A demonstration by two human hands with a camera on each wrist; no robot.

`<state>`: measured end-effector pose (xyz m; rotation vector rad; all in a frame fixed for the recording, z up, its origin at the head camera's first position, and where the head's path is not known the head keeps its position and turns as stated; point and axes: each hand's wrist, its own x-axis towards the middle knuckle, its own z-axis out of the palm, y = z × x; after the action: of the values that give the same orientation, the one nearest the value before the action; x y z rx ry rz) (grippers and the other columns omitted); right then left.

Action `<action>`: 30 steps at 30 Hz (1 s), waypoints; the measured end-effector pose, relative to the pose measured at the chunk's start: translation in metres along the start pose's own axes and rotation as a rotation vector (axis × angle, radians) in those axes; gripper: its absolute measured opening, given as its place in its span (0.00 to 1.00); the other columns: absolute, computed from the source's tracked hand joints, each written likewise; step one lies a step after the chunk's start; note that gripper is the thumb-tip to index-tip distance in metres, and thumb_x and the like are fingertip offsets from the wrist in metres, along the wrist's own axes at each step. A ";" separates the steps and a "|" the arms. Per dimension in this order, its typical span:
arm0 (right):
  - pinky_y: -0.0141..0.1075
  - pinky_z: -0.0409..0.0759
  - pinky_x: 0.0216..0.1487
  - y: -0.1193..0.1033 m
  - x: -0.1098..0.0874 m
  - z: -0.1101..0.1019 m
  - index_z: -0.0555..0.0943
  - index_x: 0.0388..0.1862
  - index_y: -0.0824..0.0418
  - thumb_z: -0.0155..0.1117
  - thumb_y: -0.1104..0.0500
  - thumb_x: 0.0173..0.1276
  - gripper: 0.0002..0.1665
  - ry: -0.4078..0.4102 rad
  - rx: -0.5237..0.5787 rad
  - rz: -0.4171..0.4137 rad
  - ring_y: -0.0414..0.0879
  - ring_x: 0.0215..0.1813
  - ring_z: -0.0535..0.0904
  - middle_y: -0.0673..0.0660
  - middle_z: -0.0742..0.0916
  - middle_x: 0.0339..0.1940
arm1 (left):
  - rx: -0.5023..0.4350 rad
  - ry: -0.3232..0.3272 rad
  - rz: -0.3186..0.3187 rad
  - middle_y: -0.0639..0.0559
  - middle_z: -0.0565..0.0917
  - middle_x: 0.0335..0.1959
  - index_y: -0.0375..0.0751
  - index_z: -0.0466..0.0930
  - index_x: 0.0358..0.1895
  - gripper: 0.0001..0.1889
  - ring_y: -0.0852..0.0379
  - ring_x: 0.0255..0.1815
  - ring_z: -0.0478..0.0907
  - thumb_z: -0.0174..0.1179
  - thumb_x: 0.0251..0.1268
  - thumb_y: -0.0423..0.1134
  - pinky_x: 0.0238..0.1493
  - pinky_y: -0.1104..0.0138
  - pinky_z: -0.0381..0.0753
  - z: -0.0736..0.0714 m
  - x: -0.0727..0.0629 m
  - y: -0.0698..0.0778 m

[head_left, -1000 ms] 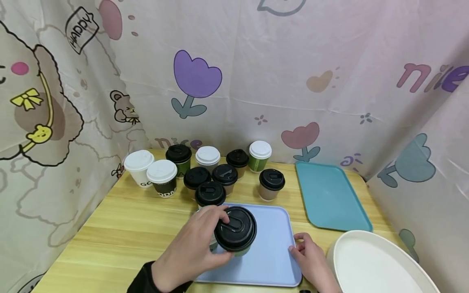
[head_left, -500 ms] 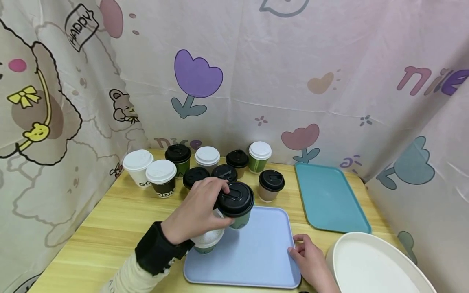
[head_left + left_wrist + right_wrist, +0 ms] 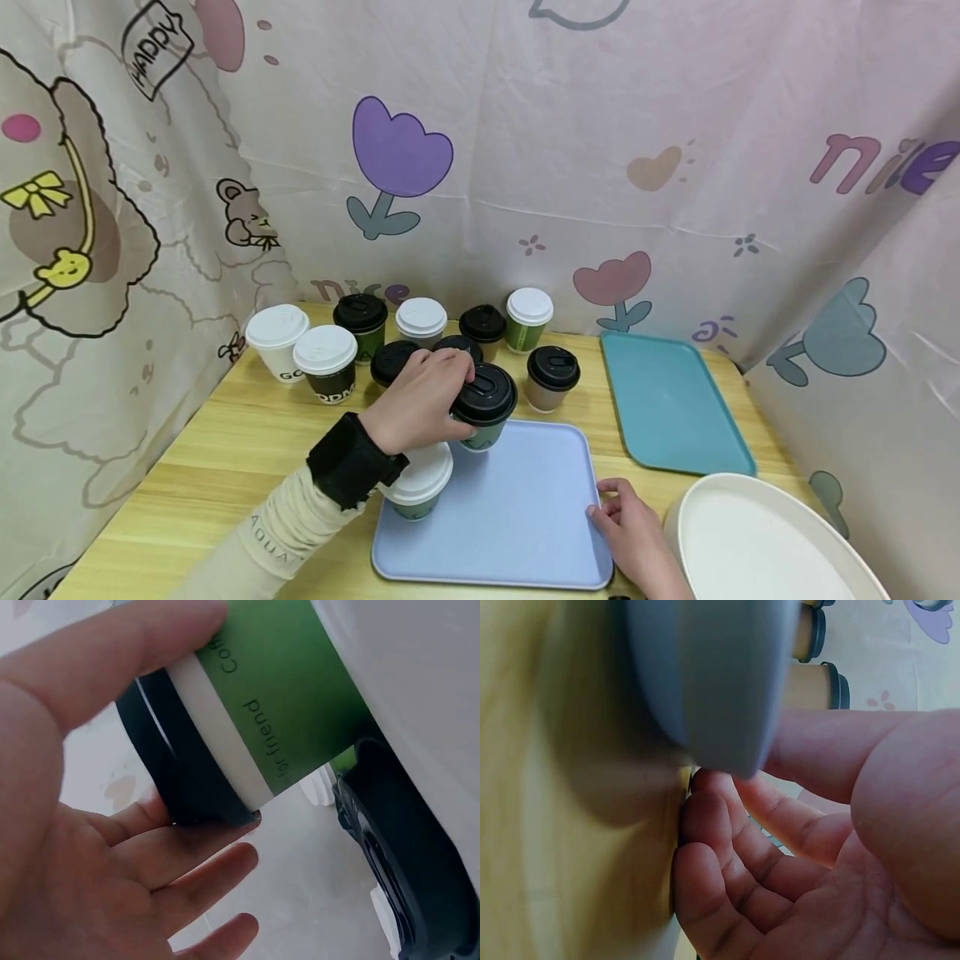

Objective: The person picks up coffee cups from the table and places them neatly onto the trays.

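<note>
My left hand (image 3: 423,396) grips a green paper coffee cup (image 3: 486,408) with a black lid, over the back left part of the light blue tray (image 3: 517,525). In the left wrist view, thumb and fingertips pinch this cup (image 3: 292,690) around its lid end; printed words show on its green side. Whether its base touches the tray cannot be told. A white-lidded cup (image 3: 422,482) stands on the tray's left side, partly behind the left wrist. My right hand (image 3: 637,537) holds the tray's right edge; in the right wrist view, thumb and curled fingers meet the tray rim (image 3: 727,690).
Several lidded cups, such as a white-lidded black cup (image 3: 327,367), stand grouped at the back left. A brown cup with a black lid (image 3: 552,382) stands behind the tray. A teal tray (image 3: 675,404) lies at the back right; a white container (image 3: 780,542) sits front right.
My left hand has carried the black-lidded cup toward the back of the tray and lowered it, uncovering the white-lidded cup. The right hand stays at the tray edge.
</note>
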<state>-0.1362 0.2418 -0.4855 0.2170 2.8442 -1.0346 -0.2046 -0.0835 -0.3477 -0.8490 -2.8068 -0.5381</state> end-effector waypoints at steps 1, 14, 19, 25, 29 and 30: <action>0.38 0.78 0.36 0.000 0.000 0.000 0.76 0.58 0.66 0.68 0.60 0.72 0.20 0.000 0.001 -0.001 0.42 0.34 0.78 0.50 0.82 0.32 | 0.013 -0.013 0.003 0.44 0.82 0.53 0.41 0.75 0.47 0.28 0.45 0.61 0.75 0.82 0.49 0.47 0.66 0.47 0.67 0.000 0.001 0.000; 0.38 0.78 0.36 -0.002 0.001 -0.003 0.76 0.59 0.66 0.68 0.59 0.73 0.20 -0.005 -0.003 0.007 0.43 0.34 0.77 0.51 0.82 0.32 | 0.081 -0.124 0.026 0.46 0.85 0.50 0.42 0.72 0.49 0.30 0.44 0.64 0.74 0.82 0.51 0.48 0.66 0.45 0.67 0.005 0.017 -0.004; 0.38 0.77 0.35 -0.001 -0.001 -0.002 0.76 0.59 0.66 0.68 0.59 0.73 0.20 -0.001 -0.005 0.006 0.42 0.33 0.77 0.50 0.82 0.32 | 0.096 -0.179 -0.007 0.44 0.84 0.54 0.40 0.72 0.53 0.32 0.43 0.64 0.74 0.82 0.52 0.48 0.66 0.45 0.67 0.007 0.020 -0.002; 0.38 0.77 0.35 -0.001 -0.002 -0.002 0.76 0.58 0.66 0.68 0.59 0.72 0.21 0.001 -0.010 0.007 0.42 0.33 0.77 0.50 0.82 0.32 | 0.117 -0.264 -0.058 0.41 0.81 0.64 0.38 0.72 0.59 0.36 0.41 0.75 0.67 0.82 0.51 0.47 0.73 0.44 0.64 0.009 0.021 0.000; 0.37 0.77 0.34 -0.002 -0.002 0.000 0.76 0.58 0.66 0.68 0.59 0.72 0.21 0.002 -0.002 -0.003 0.42 0.33 0.77 0.50 0.81 0.31 | 0.098 -0.291 -0.083 0.41 0.80 0.66 0.39 0.73 0.57 0.34 0.40 0.79 0.60 0.82 0.51 0.47 0.76 0.43 0.59 0.009 0.019 0.000; 0.37 0.77 0.34 -0.002 -0.002 0.000 0.76 0.58 0.66 0.68 0.59 0.72 0.21 0.002 0.001 -0.002 0.42 0.33 0.77 0.50 0.81 0.31 | 0.087 -0.296 -0.084 0.41 0.80 0.66 0.40 0.73 0.56 0.33 0.39 0.80 0.60 0.83 0.51 0.46 0.76 0.43 0.58 0.009 0.019 -0.001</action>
<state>-0.1345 0.2402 -0.4835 0.2152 2.8462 -1.0370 -0.2208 -0.0710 -0.3516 -0.8596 -3.1182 -0.3207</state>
